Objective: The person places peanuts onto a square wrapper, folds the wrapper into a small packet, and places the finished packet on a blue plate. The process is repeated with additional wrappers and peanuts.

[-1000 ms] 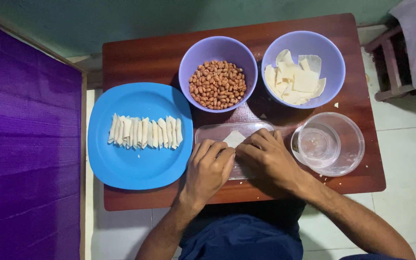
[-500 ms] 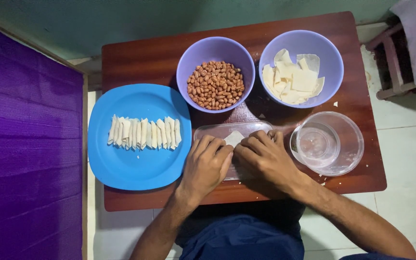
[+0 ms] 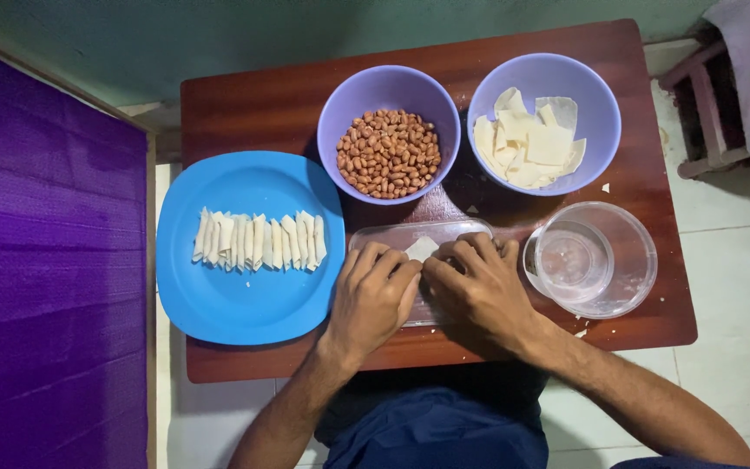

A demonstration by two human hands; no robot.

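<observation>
While a row of finished white rolls (image 3: 259,241) already lies on the blue plate (image 3: 219,300) at left of frame, one pastry piece (image 3: 422,248) sits on the clear tray (image 3: 397,234) at centre. More wrappers (image 3: 527,143) and peanuts (image 3: 389,152) wait in the upper bowls. Left hand (image 3: 373,295) and right hand (image 3: 477,285) rest palms down, fingertips pressed together on the piece.
</observation>
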